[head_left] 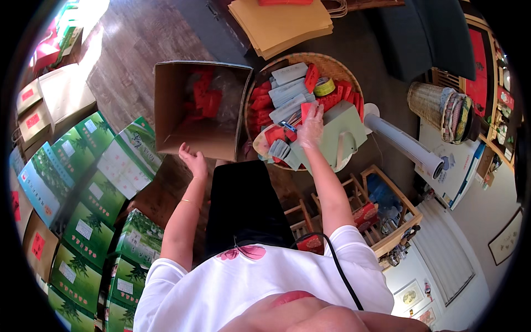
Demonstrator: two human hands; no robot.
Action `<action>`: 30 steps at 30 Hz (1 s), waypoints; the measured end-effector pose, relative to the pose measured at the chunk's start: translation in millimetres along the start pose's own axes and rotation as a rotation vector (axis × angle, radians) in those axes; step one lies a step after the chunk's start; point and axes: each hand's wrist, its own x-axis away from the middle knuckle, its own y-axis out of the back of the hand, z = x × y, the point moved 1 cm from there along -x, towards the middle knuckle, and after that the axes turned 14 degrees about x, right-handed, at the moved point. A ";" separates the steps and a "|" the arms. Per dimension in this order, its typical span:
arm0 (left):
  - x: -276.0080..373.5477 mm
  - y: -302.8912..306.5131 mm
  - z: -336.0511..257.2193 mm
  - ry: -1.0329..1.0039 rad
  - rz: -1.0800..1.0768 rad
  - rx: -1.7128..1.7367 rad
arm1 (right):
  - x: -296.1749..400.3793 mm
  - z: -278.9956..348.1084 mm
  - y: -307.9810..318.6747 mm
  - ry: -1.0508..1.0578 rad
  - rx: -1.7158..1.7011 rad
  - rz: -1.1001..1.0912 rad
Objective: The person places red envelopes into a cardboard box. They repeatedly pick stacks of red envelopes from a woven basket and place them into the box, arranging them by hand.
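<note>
My left hand [193, 161] is bare and empty, its fingers apart, beside the near edge of an open cardboard carton [188, 141]. Inside that carton lie red packets [207, 97] and crumpled clear plastic [228, 93]. A thin clear glove covers my right hand [312, 128]. It holds a small red packet [305, 110] above a round woven basket [350, 70]. Pale grey-blue packets [288, 93], more red packets [260, 103], a yellow tape roll [324, 87] and a blue-handled cutter [287, 125] fill the basket. A pale green box [342, 128] rests at its right side.
Green printed cartons [89, 224] are stacked at the left. Brown paper bags or sheets [286, 25] lie beyond the basket. A white tower-shaped appliance [404, 143] lies or leans at the right, near a wooden rack [392, 207] and a wicker basket [427, 106].
</note>
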 end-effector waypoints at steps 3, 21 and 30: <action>-7.1 -9.2 0.9 -0.018 0.030 0.044 | 6.3 -2.2 14.8 -0.005 -0.161 0.037; 2.8 -102.6 -94.1 -0.585 0.487 0.083 | -169.0 6.3 -14.9 -0.292 0.059 0.009; 7.7 -206.8 -74.1 -0.385 0.741 -0.268 | -156.9 -20.8 -4.8 0.112 0.116 0.089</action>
